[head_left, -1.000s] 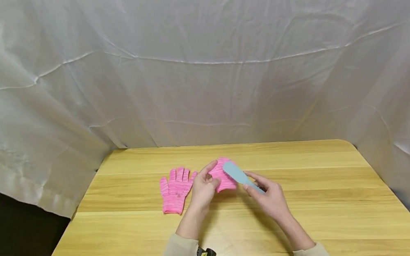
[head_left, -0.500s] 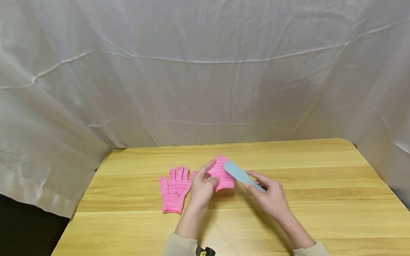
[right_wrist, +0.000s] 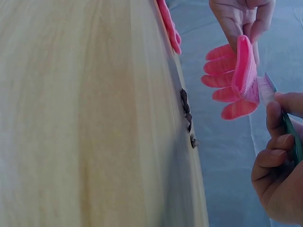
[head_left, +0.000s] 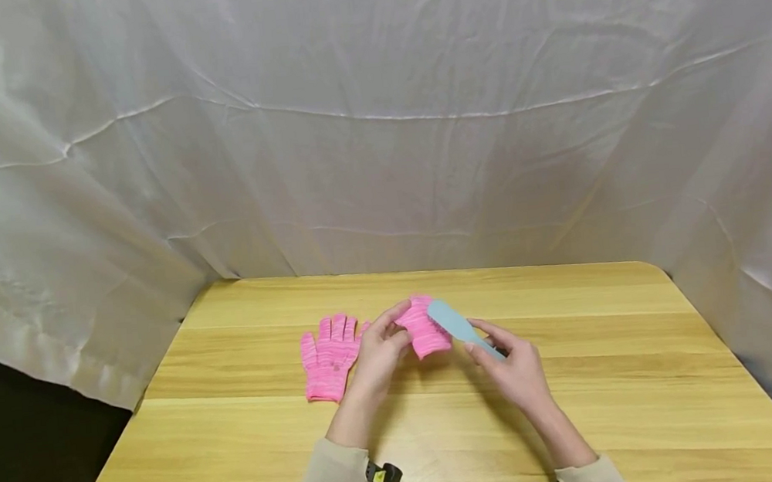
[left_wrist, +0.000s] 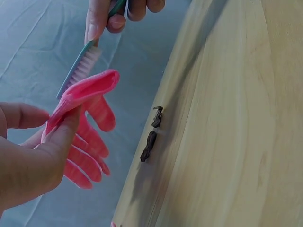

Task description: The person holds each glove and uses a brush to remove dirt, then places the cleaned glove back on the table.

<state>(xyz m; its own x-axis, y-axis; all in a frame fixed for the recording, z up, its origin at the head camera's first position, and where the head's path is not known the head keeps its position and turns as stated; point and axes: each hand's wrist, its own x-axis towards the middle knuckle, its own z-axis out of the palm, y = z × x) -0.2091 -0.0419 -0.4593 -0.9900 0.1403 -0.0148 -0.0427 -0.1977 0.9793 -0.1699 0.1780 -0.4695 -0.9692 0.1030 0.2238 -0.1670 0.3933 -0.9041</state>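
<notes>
My left hand (head_left: 378, 356) pinches a pink knitted glove (head_left: 425, 332) between thumb and fingers, near its cuff. In the left wrist view the glove's fingers (left_wrist: 90, 156) hang down from the hold, off the tabletop. My right hand (head_left: 519, 374) grips the handle of a light blue brush (head_left: 451, 323), thumb along its back. White bristles (right_wrist: 266, 90) face the glove and meet its knit in the right wrist view. A second pink glove (head_left: 331, 361) lies flat with fingers spread, left of my left hand, its thumb partly covered by that hand.
Small dark twisted pieces (left_wrist: 150, 137) lie on the wooden table (head_left: 622, 373) in both wrist views; hands and glove hide them in the head view. A grey curtain (head_left: 378, 156) encloses the table's back and sides. Each sleeve carries a black wrist camera (head_left: 385, 477).
The held glove swings slightly left, then back to the right. The brush shifts a little to the right across it. The glove on the table stays put.
</notes>
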